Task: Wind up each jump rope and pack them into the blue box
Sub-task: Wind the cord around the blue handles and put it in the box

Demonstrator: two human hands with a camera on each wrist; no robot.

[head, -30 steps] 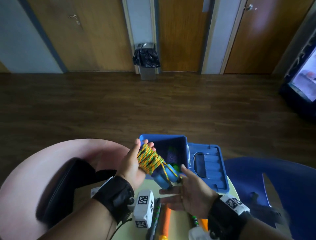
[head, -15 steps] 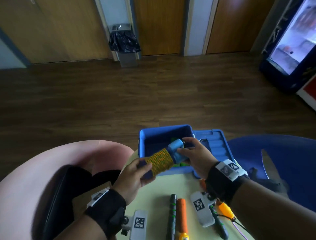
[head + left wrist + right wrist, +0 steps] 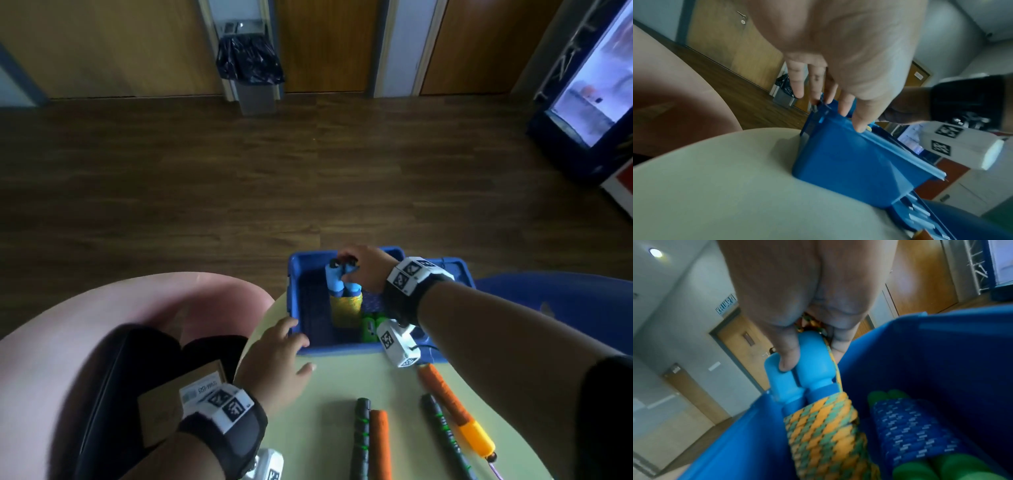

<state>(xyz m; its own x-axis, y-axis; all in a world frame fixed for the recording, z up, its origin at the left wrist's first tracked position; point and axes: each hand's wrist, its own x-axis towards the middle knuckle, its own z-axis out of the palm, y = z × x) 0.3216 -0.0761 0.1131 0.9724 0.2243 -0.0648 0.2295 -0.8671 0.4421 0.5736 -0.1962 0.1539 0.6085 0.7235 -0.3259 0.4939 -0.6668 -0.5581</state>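
The open blue box [image 3: 294, 274] stands at the table's far edge. My right hand [image 3: 349, 265] reaches into it from the right and grips the top ends of the light-blue handles of a wound jump rope [image 3: 345, 294] with yellow-green cord. The bundle stands nearly upright inside the box [image 3: 941, 353], thumb and fingers of my right hand [image 3: 813, 359] pinching the handles [image 3: 812, 356]. Beside it lies a second wound rope [image 3: 910, 426] with green handles and blue cord. My left hand [image 3: 291, 337] rests with straight fingers [image 3: 859, 125] on the box's [image 3: 849, 159] near-left rim, holding nothing.
On the pale green table [image 3: 335, 380] lie loose orange handles [image 3: 380, 445] and dark green-striped handles [image 3: 361, 438], with another orange one [image 3: 445, 397] to the right. The box lid [image 3: 452, 270] lies open on the right. A pink chair [image 3: 102, 325] stands left, a blue chair [image 3: 565, 298] right.
The wound yellow-green rope passed from both hands to my right hand alone and went down into the box. My left hand let go and moved onto the box's near-left rim.
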